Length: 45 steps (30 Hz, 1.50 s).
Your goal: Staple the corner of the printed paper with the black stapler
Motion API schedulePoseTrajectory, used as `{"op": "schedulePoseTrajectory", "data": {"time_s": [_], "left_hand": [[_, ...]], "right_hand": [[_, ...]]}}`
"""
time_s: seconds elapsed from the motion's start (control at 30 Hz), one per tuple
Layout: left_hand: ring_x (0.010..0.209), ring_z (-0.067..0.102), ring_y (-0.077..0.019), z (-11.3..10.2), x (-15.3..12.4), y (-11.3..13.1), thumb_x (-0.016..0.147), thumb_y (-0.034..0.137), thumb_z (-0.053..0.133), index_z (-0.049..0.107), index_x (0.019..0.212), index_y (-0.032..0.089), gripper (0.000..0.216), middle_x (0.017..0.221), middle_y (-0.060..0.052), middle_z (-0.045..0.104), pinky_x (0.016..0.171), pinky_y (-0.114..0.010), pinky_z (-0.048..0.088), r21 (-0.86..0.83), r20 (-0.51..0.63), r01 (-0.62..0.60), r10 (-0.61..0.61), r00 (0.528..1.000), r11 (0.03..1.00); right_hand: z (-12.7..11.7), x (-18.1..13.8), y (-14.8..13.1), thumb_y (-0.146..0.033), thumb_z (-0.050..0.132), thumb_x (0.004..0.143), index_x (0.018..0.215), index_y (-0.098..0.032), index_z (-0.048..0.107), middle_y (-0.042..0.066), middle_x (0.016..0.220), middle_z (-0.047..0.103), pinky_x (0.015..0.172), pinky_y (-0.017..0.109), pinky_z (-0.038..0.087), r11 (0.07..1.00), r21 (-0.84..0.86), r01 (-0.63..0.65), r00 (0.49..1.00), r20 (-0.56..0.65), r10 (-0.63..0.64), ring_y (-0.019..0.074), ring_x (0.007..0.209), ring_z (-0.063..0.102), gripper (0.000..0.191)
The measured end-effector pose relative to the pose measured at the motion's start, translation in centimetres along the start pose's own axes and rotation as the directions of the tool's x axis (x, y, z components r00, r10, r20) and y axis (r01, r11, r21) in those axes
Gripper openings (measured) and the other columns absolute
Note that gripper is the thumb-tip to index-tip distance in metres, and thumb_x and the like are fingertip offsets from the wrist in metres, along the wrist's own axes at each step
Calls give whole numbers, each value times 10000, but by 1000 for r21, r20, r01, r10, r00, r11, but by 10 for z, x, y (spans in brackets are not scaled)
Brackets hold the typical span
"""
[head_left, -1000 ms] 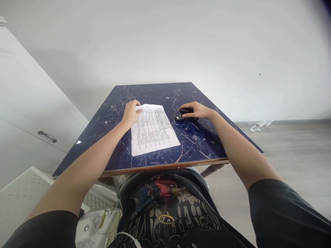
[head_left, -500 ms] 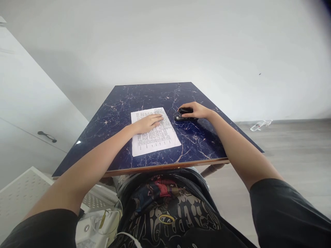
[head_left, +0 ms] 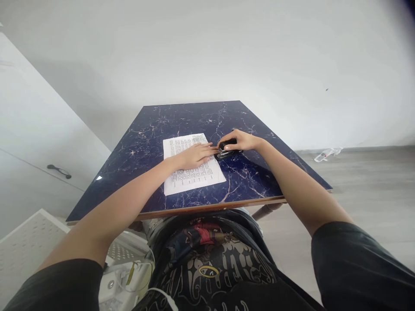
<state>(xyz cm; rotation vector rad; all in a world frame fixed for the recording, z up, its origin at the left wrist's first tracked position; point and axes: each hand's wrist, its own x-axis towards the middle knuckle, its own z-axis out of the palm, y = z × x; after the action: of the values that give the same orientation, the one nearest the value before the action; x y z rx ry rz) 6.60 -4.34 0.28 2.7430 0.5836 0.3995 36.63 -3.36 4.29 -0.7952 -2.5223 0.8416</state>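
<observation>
From the head camera, the left hand (head_left: 193, 156) is flat and wide open, palm down, with its fingers stretched out toward the right edge of the table (head_left: 194, 119). It is not gripping anything; it just lies on the white paper (head_left: 191, 182). The right hand (head_left: 239, 140) is bent round a black stapler (head_left: 228, 154), with the thumb on the side close to the person and the fingers over the top. The stapler sits on the table at the right side of the paper, and its front end points at the left hand. The left fingertips are right by that front end, but I cannot tell if they touch it. The paper lies closer to the table's near edge than to its far edge. It has lots of small print, and the left hand hides some of the words. The right hand hides part of the stapler. Past the far edge is a pale wall (head_left: 194, 52). Off the left edge is a white cupboard with a dark handle (head_left: 59, 171). A clear plastic thing (head_left: 327, 154) lies on the floor, past the right edge.
</observation>
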Motion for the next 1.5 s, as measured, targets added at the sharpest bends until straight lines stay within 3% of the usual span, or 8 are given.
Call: {"op": "schedulePoseTrajectory", "data": {"time_s": [0.13, 0.3, 0.53, 0.7, 0.93, 1.23, 1.5], "left_hand": [[1538, 449, -284, 1, 4, 3, 1087, 399, 423, 553, 1554, 390, 485, 1659, -16, 507, 1309, -516, 224, 87, 63, 25, -31, 998, 996], [1382, 558, -330, -5, 0, 5, 1039, 383, 480, 657, 1424, 326, 428, 1489, -99, 619, 1235, -489, 319, 143, 11, 15, -17, 1000, 990], [1309, 567, -332, -8, -4, 5, 1051, 333, 440, 686, 1141, 238, 279, 1412, -140, 620, 1161, -477, 367, 159, -45, 16, -9, 999, 987], [1268, 570, -317, -6, -1, 2, 1085, 350, 363, 643, 1150, 205, 321, 1387, -152, 631, 1102, -470, 376, 176, -42, -19, 27, 999, 984], [978, 630, -274, -16, -1, 9, 1043, 328, 436, 644, 1053, 221, 235, 1020, -96, 713, 1012, -440, 384, 140, -76, 2, 9, 997, 990], [1001, 608, -281, -14, -1, 11, 1035, 367, 453, 693, 1038, 229, 277, 1017, -92, 751, 1004, -435, 342, 161, -63, -14, 24, 998, 987], [1047, 648, -271, -7, 1, 7, 1053, 398, 444, 731, 1129, 252, 330, 1143, -78, 775, 971, -428, 333, 77, -26, -29, 32, 999, 997]], "right_hand": [[1, 1, 0, -717, 665, 928, 1158, -188, 837, 84, 1078, 812, 871, 359, 524, 1000, 12, 5, 1000, 13, -6, 266, 950, 725, 602], [6, 3, -8, -786, 530, 974, 1095, -188, 848, 96, 1076, 813, 937, 397, 532, 997, 73, -33, 999, 21, 31, 289, 996, 725, 689], [12, 6, -18, -882, 452, 941, 962, -211, 851, 83, 1038, 817, 955, 393, 530, 988, 47, -146, 989, -9, 147, 298, 994, 725, 780], [21, 12, -23, -804, 378, 1019, 964, -164, 830, 100, 976, 800, 884, 355, 487, 994, -46, -97, 995, -35, 95, 252, 895, 699, 785], [34, 20, -29, -641, 354, 1108, 930, -166, 729, 32, 796, 665, 750, 311, 409, 990, -136, -30, 999, -36, 25, 168, 728, 552, 631], [37, 20, -39, -524, 426, 1133, 874, -184, 566, -37, 713, 507, 651, 275, 332, 982, -184, 45, 995, -82, -61, 114, 658, 433, 450], [40, 21, -40, -509, 453, 1128, 737, -179, 567, -49, 611, 444, 581, 270, 302, 972, -176, 157, 981, -87, -174, 99, 576, 355, 525]]}}
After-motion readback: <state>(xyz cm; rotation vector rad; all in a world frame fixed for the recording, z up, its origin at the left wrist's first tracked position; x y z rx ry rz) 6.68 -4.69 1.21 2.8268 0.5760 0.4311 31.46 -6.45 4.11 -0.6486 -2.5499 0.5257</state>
